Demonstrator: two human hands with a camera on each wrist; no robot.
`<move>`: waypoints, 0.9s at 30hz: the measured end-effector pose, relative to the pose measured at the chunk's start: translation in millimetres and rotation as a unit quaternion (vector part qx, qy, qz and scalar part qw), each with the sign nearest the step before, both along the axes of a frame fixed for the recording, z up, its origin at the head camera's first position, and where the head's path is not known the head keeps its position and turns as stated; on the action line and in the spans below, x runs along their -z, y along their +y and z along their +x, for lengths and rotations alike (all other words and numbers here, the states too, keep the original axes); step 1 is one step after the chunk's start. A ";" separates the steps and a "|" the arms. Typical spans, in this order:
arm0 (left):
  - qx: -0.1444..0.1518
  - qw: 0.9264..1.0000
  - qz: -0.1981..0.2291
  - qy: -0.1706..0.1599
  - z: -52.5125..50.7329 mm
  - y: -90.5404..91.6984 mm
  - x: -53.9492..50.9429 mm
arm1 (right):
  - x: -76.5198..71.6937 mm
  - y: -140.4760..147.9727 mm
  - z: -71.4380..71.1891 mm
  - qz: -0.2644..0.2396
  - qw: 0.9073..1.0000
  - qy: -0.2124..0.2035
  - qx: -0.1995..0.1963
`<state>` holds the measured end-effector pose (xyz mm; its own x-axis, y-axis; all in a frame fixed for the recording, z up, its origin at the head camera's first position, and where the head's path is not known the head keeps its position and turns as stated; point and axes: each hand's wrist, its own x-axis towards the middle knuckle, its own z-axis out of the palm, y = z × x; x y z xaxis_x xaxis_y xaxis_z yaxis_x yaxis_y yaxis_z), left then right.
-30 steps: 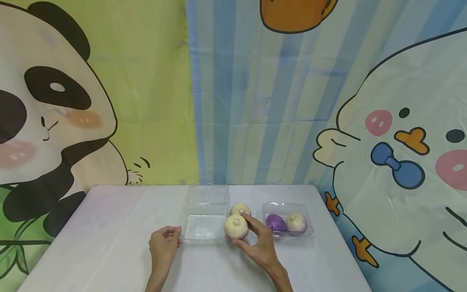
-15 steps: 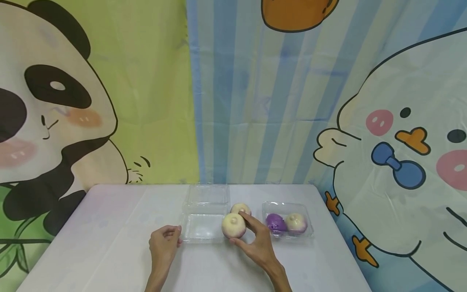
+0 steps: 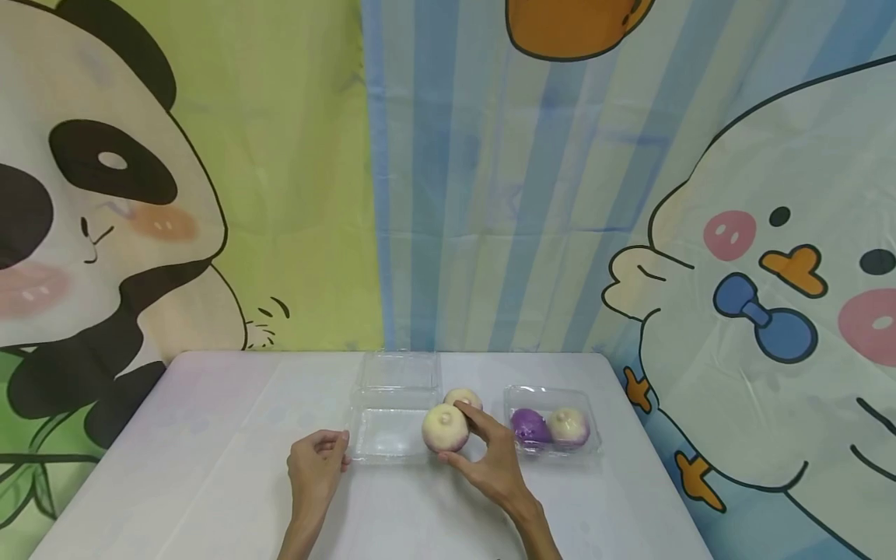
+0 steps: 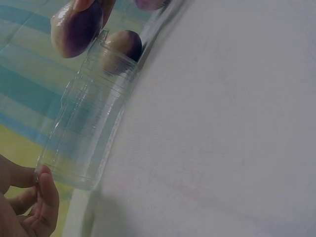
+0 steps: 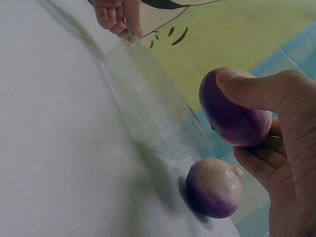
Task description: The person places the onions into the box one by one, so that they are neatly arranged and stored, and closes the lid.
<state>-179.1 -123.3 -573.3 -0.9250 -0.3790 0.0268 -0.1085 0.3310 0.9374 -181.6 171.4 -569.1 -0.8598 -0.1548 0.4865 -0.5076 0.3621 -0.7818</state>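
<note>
My right hand (image 3: pixel 495 465) holds a round cream-and-purple vegetable (image 3: pixel 445 428) between thumb and fingers, at the right edge of an open clear plastic box (image 3: pixel 392 435). In the right wrist view this vegetable (image 5: pixel 232 108) is raised above the table, the thumb across its purple side. Just behind it, a second such vegetable (image 3: pixel 463 398) rests on the table beside the box. My left hand (image 3: pixel 315 470) pinches the box's near left corner; the left wrist view shows thumb and finger of that hand (image 4: pixel 34 202) on the rim. The box holds nothing.
To the right stands another clear box (image 3: pixel 553 393) with a purple vegetable (image 3: pixel 530 428) and a cream-and-purple one (image 3: pixel 568 428) inside. The open box's lid (image 3: pixel 399 372) lies back towards the table's far edge. Behind the white table (image 3: pixel 210 467) hangs a printed curtain (image 3: pixel 301 194).
My right hand has moved slightly left with the vegetable, which is now at the open box's right edge. The left hand has stayed at the corner.
</note>
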 end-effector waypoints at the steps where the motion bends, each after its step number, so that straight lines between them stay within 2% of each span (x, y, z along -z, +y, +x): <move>1: -0.001 1.000 -0.001 0.000 -0.4 0.1 -0.3 | 0.0 -0.6 -0.4 -0.003 1.000 0.000 -0.001; 11: 0.002 1.000 0.000 -0.014 -0.6 -0.6 -2.9 | 0.5 -6.3 -2.4 -0.022 1.000 -0.011 -0.007; 27: 0.004 1.000 -0.005 0.005 -1.2 0.1 -2.8 | -1.9 -8.5 -8.7 -0.017 1.000 -0.017 -0.015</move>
